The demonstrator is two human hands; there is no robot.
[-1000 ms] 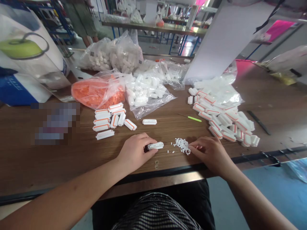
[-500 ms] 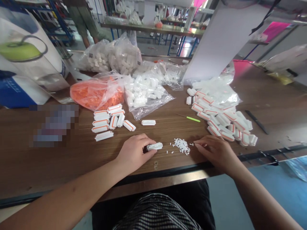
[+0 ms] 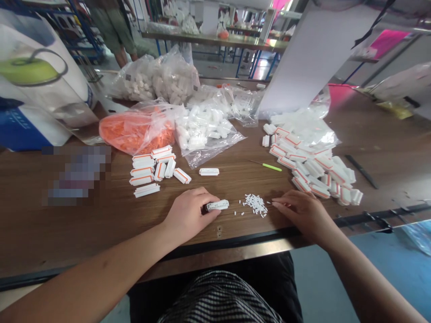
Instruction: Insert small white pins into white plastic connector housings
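Observation:
My left hand (image 3: 190, 210) is closed around one end of a white connector housing (image 3: 218, 205), its thumb and fingers on either side; rows of small holes face up. Right of it lies a loose heap of tiny white plugs (image 3: 256, 204), with a few strays near the housing. At the heap's right edge, my right hand (image 3: 301, 211) rests low on the table. Its thumb and forefinger are pinched together at a tiny white plug (image 3: 268, 202); the rest of its fingers are curled. Another white housing (image 3: 209, 172) lies just beyond my left hand.
White housings with orange strips (image 3: 142, 172) lie at left, and a larger pile of them (image 3: 314, 168) at right. Behind are a bag of orange parts (image 3: 134, 132) and a bag of white parts (image 3: 202, 130). A green-handled pick (image 3: 271, 167) and a black tool (image 3: 361, 171) lie on the wooden table (image 3: 111, 224).
My right fingertips have closed slightly on the tiny plug at the heap's edge. The left hand and its housing stay in place. In the background a person's legs have shifted a little.

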